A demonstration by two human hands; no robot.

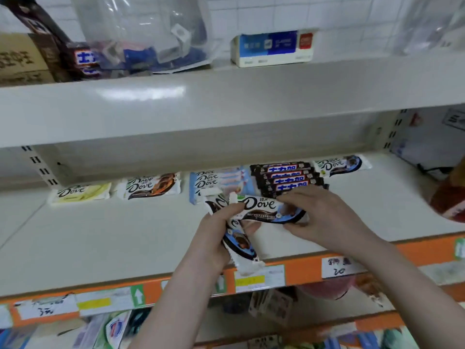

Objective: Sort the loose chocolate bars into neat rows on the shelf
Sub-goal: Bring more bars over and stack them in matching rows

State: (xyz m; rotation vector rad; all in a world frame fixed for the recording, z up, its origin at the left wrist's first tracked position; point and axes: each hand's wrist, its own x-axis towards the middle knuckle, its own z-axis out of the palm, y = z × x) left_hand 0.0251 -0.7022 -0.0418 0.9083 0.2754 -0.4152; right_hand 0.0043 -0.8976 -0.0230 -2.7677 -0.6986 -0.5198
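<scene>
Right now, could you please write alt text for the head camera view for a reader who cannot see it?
Two bare hands hold white Dove chocolate bars above a pale shop shelf: the left hand grips one bar pointing down, the right hand pinches another held level. Behind them, small stacks of Dove bars and dark bars sit in a row.

The shelf [100, 235] looks like painted metal, smooth and pale, with a dull sheen; the board above it [226, 102] carries a soft glare patch. The Dove bars [266, 209] wear glossy printed plastic wrappers, slightly crinkled at the sealed ends. The dark bars [286, 178] far right shine likewise. Paper price labels [259, 275] on the orange front strip [302, 270] look matt. On the top board, a clear plastic bag [146, 34] glints beside a matt cardboard box [17, 59].
</scene>
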